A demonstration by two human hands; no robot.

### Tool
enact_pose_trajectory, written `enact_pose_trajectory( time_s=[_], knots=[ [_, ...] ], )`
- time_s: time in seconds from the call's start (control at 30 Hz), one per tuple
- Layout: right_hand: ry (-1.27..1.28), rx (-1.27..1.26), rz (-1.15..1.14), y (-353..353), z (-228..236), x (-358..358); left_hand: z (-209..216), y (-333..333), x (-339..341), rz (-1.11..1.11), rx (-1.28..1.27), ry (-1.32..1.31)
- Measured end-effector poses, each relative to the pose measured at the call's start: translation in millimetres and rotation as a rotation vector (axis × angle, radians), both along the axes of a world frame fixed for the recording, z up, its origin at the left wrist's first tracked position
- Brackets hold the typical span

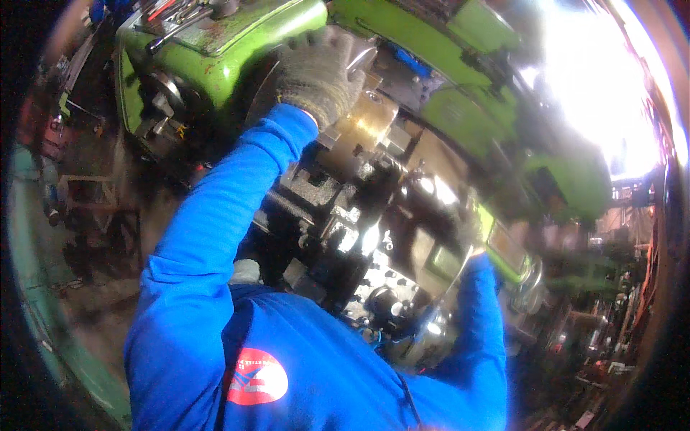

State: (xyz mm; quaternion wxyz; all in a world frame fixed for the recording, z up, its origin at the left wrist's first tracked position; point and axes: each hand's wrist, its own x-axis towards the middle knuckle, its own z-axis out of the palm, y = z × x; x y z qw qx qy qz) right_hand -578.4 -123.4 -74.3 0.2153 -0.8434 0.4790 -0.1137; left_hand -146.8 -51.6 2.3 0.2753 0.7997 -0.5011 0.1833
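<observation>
My left hand, in a grey knitted glove, reaches over the top of the lathe chuck. Its fingers curl over the chuck's rim, and the fingertips are partly out of sight. Beside that hand, a shiny brass-coloured cylinder sits among the chuck jaws. My right hand, gloved too, is at the tailstock side near a green machine part; motion blur smears its fingers, so I cannot make out a grip. Between my arms is the tool post and carriage, strewn with bright metal chips.
The green lathe headstock stands at the upper left, with loose hand tools on top. A blue object lies behind the chuck. Strong light glares at the upper right. Cluttered shelving fills the right side.
</observation>
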Motion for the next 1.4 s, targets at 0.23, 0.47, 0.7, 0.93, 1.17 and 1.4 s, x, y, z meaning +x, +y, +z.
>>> enact_pose_trajectory(
  time_s=[0.23,0.47,0.7,0.93,1.17,1.4],
  knots=[
    [-0.461,0.682,-0.201,15,4,37,11,2,-3,0.017,0.188,-0.047],
    [-0.531,0.459,0.146,6,-18,74,13,-2,-3,0.09,0.188,0.044],
    [-1.213,1.44,-0.001,15,-7,71,12,3,-4,0.095,0.124,-0.046],
    [-0.163,-0.045,0.081,4,41,90,6,-2,2,0.106,0.166,0.033],
    [0.288,-0.302,0.384,-37,3,87,10,0,-3,0.097,0.132,-0.035],
    [0.196,-0.306,0.377,-28,-21,81,6,-1,-1,0.092,0.151,-0.002]
  ],
)
